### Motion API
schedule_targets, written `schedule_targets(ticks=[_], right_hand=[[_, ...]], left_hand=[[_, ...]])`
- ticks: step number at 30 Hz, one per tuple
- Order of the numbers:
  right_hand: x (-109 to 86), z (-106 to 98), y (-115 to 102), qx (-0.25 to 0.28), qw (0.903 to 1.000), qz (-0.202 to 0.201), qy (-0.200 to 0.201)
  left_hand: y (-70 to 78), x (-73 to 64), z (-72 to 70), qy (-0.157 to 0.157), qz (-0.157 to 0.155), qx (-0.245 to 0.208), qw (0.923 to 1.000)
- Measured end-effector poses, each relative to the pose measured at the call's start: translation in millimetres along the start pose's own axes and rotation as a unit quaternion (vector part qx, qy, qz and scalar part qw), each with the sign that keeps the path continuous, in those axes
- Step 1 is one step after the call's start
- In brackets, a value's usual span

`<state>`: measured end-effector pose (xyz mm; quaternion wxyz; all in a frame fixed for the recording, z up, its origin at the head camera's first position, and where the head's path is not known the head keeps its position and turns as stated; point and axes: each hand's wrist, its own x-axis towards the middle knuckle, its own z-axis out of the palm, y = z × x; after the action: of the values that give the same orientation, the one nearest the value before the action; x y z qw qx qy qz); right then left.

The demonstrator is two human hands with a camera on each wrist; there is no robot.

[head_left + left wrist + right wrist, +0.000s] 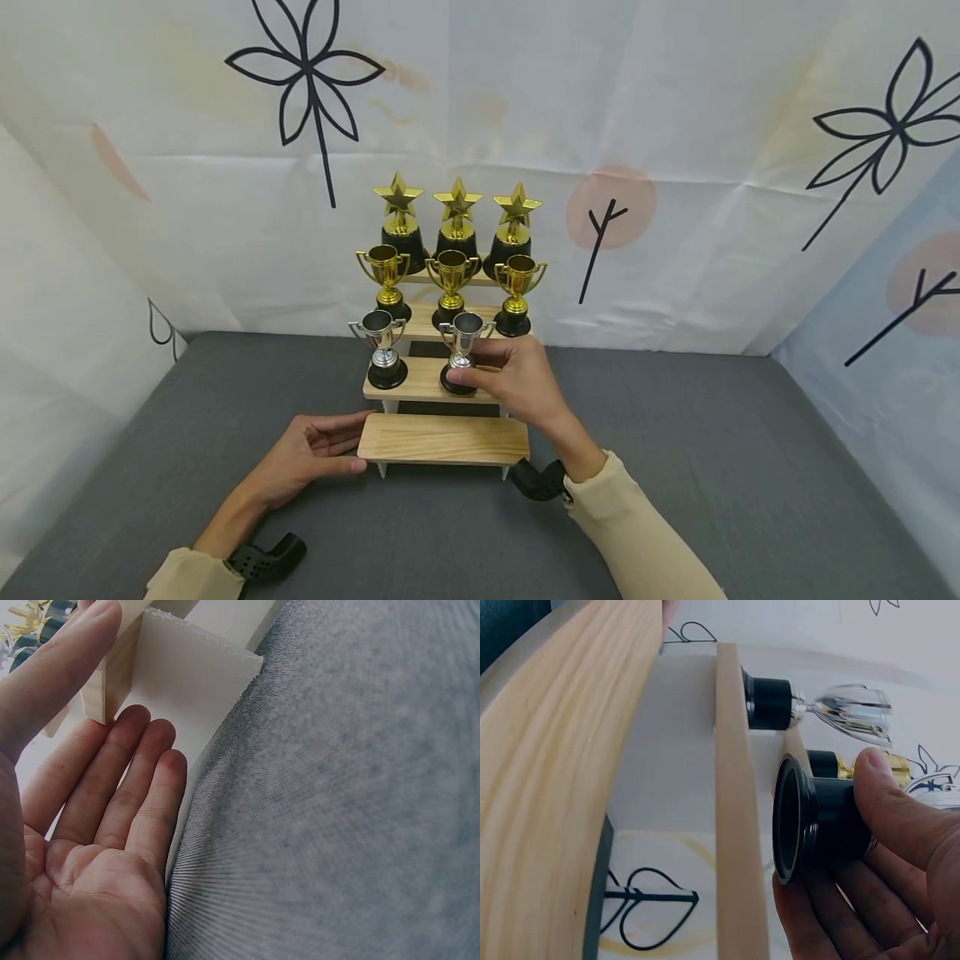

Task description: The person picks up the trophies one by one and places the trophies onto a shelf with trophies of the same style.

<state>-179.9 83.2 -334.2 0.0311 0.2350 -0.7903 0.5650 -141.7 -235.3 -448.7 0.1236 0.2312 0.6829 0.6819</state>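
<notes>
A tiered wooden stand holds trophies on its upper steps. My right hand pinches a small silver trophy cup by its black base between thumb and fingers, over the second step from the bottom. The right wrist view shows the hollow underside of that black base beside the step's edge. To its left on this step stands another silver trophy cup. My left hand lies at the left end of the bottom step, fingers extended along the white side support and thumb by the front corner.
Three gold trophy cups stand on the step behind, and three gold star trophies on the top step. Around the stand lies a grey cloth surface. A patterned white backdrop rises close behind.
</notes>
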Motion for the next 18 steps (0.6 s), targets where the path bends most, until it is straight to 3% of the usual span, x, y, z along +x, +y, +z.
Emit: schedule_targets(ticks=[18], right_hand=[[8.0,15.8,7.8,-0.032,0.9993,-0.007,0.020]], left_hand=[[1.4,1.5,0.3,0.006,-0.007,0.006,0.9999]])
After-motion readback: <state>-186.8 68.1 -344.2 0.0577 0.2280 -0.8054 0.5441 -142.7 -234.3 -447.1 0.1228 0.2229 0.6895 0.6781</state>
